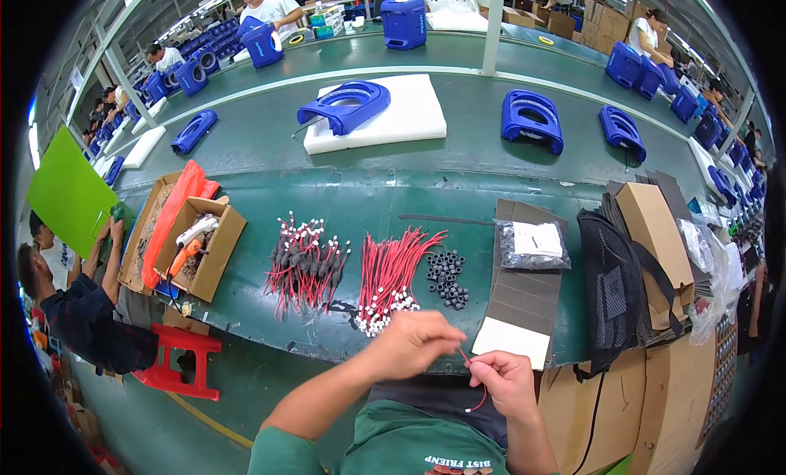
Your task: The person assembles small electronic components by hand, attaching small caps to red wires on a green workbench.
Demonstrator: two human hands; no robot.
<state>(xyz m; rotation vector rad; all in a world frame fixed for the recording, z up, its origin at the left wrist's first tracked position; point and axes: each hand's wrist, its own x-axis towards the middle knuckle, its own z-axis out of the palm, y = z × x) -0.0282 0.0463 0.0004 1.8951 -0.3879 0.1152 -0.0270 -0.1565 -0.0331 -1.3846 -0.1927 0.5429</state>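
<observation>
Green T-shirt (401,438) cloth fills the lower edge, pale lettering showing upside down across it. Just beyond, near the front edge of the bench (368,205), a thin red wire (465,357) spans the two hands. Its long axis slants from upper left to lower right; past the right hand (503,382), the tail curls down and back leftward to a white connector (469,409). Right thumb and forefinger pinch the wire firmly. The left hand (413,341) is curled, fingertips at the wire's upper end; whether they grip it, I cannot tell. On the bench, bundled red wires (397,262) point their white ends toward the person, beside loose black caps (443,269). A clear bag (532,246) carries a white label, its print too small to read. Farther off, an upright blue housing (404,23) bears pale lettering.
</observation>
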